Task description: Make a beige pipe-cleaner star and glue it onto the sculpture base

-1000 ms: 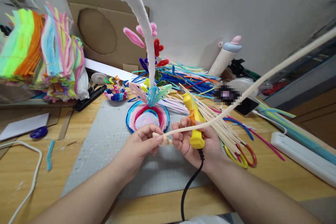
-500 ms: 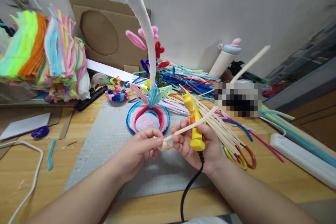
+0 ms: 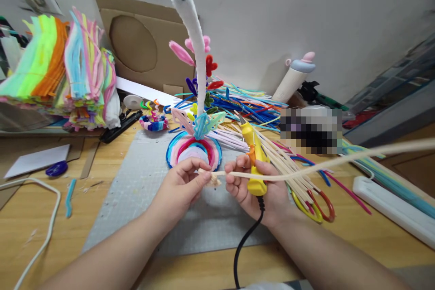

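Left hand (image 3: pixel 183 181) is pinching a cream wound bunch (image 3: pixel 213 178) between thumb and forefinger, above the surface (image 3: pixel 200 272). The bunch is sitting at the tips of that hand, on the side facing the other. Right hand (image 3: pixel 273 199) is curling palm-up round a yellow glue gun (image 3: pixel 257 158), nozzle pointing up and away, black cord (image 3: pixel 251 231) trailing below.

A cream pipe cleaner (image 3: pixel 316 170) is running from the bunch past the right fingertips, crossing in front of the glue gun, then bending upward and out past the right edge of view. Whether the right fingertips are gripping it, I cannot tell.

Looks: strand pale, soft, evenly thick; bunch lumpy, same cream colour, partly covered by the left thumb.

Count: one strand in play, one bunch, one glue gun. Beyond the hands, one round base (image 3: pixel 172 156), ringed in blue, pink and red, is resting on one grey mat (image 3: pixel 118 199); one fuzzy white stem (image 3: pixel 195 27) is rising behind its middle, dark spot near the tip. One bottle (image 3: pixel 290 81) is leaning by the wall. Loose cream sticks (image 3: pixel 288 163) are lying right of the glue gun, too many overlapping to count.
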Tool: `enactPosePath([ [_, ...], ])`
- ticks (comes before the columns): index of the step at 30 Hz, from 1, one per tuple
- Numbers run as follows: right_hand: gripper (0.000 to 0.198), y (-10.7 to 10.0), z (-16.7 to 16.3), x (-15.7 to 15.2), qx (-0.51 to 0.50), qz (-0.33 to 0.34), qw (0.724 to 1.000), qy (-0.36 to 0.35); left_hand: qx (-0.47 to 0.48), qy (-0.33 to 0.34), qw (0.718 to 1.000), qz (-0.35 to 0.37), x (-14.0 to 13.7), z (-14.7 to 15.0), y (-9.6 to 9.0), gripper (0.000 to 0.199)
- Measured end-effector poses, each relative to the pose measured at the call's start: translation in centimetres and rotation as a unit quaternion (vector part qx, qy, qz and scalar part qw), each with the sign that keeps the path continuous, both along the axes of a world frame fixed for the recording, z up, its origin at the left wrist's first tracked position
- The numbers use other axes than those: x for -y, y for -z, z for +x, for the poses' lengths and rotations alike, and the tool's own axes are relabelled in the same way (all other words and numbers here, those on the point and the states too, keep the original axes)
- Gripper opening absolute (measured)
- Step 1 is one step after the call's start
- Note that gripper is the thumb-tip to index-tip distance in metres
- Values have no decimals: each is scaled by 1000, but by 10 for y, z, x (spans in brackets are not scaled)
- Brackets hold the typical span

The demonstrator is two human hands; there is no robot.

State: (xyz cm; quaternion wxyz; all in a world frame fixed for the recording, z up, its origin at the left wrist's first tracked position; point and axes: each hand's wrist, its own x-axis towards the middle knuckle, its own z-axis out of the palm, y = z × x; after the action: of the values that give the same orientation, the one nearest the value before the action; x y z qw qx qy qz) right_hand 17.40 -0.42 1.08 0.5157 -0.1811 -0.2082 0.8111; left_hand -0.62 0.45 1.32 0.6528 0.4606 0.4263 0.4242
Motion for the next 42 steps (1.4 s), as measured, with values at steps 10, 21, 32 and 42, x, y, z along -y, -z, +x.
enactPosePath([
  [10, 21, 1, -2, 2, 8, 10, 1000, -17, -38, 41, 998, -13, 0, 0, -3, 22],
  [21, 21, 5, -4, 3, 28, 36, 999, -18, 53, 51, 993, -88, -1, 0, -1, 15],
  [32, 21, -4, -10, 11, 83, 123, 989, 18, -128, -38, 954, 269, 7, 1, 0, 12],
  [42, 20, -7, -12, 15, 120, 183, 974, 51, -176, -38, 920, 349, 13, -2, 0, 23],
])
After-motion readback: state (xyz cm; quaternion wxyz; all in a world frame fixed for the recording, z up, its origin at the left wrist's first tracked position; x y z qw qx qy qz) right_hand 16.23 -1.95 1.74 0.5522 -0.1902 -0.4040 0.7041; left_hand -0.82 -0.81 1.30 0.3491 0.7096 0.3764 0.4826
